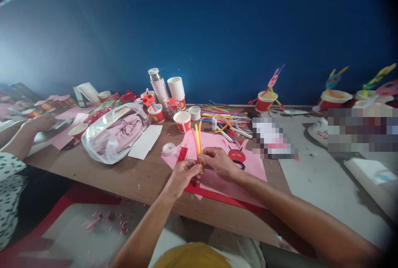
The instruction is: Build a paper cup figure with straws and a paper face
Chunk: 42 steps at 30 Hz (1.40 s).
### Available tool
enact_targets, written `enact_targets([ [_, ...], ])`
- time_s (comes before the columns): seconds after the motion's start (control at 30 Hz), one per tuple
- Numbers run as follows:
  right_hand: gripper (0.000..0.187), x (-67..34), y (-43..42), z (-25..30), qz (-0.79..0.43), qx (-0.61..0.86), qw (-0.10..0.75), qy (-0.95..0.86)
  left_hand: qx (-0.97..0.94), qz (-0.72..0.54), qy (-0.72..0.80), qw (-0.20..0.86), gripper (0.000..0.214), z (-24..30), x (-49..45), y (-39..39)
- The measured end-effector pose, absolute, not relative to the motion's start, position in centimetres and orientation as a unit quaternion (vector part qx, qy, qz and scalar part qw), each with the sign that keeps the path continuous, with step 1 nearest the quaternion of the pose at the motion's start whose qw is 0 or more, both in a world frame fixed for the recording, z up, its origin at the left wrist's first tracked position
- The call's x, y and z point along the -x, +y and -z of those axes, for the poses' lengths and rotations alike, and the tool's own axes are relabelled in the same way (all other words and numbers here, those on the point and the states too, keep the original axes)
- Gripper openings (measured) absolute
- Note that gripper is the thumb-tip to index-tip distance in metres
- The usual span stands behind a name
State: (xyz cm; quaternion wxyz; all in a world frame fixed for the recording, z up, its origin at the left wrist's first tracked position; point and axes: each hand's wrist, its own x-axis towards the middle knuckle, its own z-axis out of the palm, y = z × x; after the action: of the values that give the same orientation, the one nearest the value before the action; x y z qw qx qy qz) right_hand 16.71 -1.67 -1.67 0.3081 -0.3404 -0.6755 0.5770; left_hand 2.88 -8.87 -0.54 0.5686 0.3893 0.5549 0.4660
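Observation:
A small bunch of yellow, orange and pink pipe cleaners (197,139) stands upright between my two hands. Fingers of my left hand (185,172) are closed round its lower end, and my right hand (216,161) pinches it just above. Beneath my hands lie pink paper (248,183) and red paper (214,198). A red cut-out face (236,154) rests on the pink sheet to the right of my right hand, with black-handled scissors (239,164) beside it. A roll of clear tape (168,149) sits to the left of the bunch.
Loose pipe cleaners (224,114), a glue stick (214,123) and paper cups (182,122) are behind my hands. A plastic bag (108,152) and white paper (145,141) lie left, near another person's hand (43,123). A thermos (158,89) stands against the blue wall (217,31).

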Motion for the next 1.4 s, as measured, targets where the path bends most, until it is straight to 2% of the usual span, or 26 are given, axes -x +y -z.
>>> enact_targets([
  [0.23, 0.024, -16.5, -2.2, 2.1, -0.524, 0.325, 0.269, -0.740, -0.359, -0.520, 0.569, 0.525, 0.027, -0.4, -1.6, -8.7],
  [0.43, 0.025, -16.2, -2.9, 2.4, -0.531, 0.305, 0.239, -0.754, -0.322, -0.538, 0.549, 0.553, 0.031, 0.3, -1.0, -8.6],
  [0.8, 0.022, -16.1, -3.1, 2.4, -0.531, 0.306, 0.251, -0.750, -0.240, -0.590, 0.502, 0.585, 0.024, 0.2, -1.8, -8.7],
  [1.13, 0.018, -16.3, -3.0, 1.5, -0.542, 0.317, 0.259, -0.734, -0.341, -0.548, 0.526, 0.554, 0.025, 0.1, -1.1, -9.0],
  [1.2, 0.019, -16.5, -2.9, 1.5, -0.544, 0.321, 0.257, -0.732, -0.377, -0.539, 0.554, 0.510, 0.027, -0.2, -0.6, -9.0],
  [1.27, 0.020, -16.5, -2.7, 1.5, -0.554, 0.316, 0.254, -0.727, -0.424, -0.543, 0.595, 0.414, 0.028, -0.6, 0.2, -8.9],
  [1.4, 0.020, -16.5, -2.4, 1.8, -0.609, 0.299, 0.246, -0.692, -0.626, -0.494, 0.596, 0.091, 0.024, -1.4, 1.7, -8.8],
])
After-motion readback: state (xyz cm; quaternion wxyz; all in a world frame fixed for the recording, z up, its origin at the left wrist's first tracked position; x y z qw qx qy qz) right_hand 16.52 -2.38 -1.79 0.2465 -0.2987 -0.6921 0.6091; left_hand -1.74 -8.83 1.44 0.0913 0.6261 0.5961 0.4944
